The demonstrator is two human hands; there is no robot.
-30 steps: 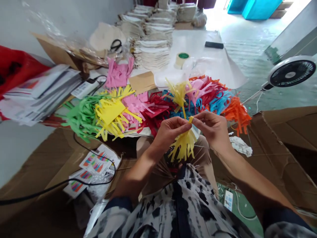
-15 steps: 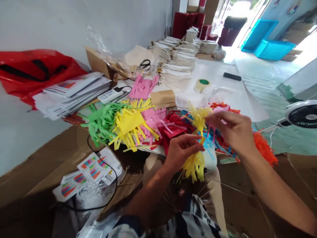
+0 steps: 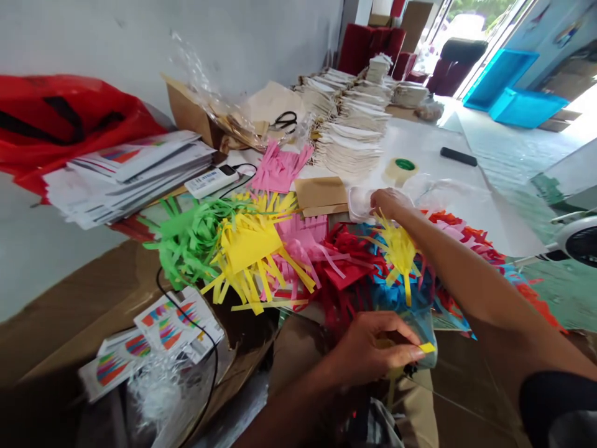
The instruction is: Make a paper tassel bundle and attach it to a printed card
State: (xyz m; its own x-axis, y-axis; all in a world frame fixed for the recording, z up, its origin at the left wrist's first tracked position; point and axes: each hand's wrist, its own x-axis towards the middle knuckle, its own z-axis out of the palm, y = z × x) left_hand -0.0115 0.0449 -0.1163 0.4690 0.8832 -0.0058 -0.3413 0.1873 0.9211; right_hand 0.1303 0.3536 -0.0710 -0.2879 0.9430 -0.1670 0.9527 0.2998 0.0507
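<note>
My left hand (image 3: 380,348) is low in front of my lap, thumb and fingers pinched on a yellow paper tassel (image 3: 426,348). Only its folded end shows clearly past the fingertips; the rest is mostly hidden under the hand. My right hand (image 3: 390,202) reaches across to a white plastic tray (image 3: 359,202). Its fingers are bunched together at the tray, and whatever is between them is hidden. Under the right forearm, a second yellow tassel (image 3: 396,246) lies on blue fringed paper (image 3: 389,295).
Green fringe (image 3: 186,239), yellow fringe (image 3: 249,242), pink fringe (image 3: 280,167) and red fringe (image 3: 347,264) line the table's near side. Behind are brown paper (image 3: 321,194), a tape roll (image 3: 402,169), scissors (image 3: 284,121) and stacked cloth bundles (image 3: 349,146). A fan (image 3: 581,239) stands right.
My right hand has left the yellow fringe and moved back to the white tray. My left hand has come lower and nearer, still pinching yellow paper. The view has shifted slightly.
</note>
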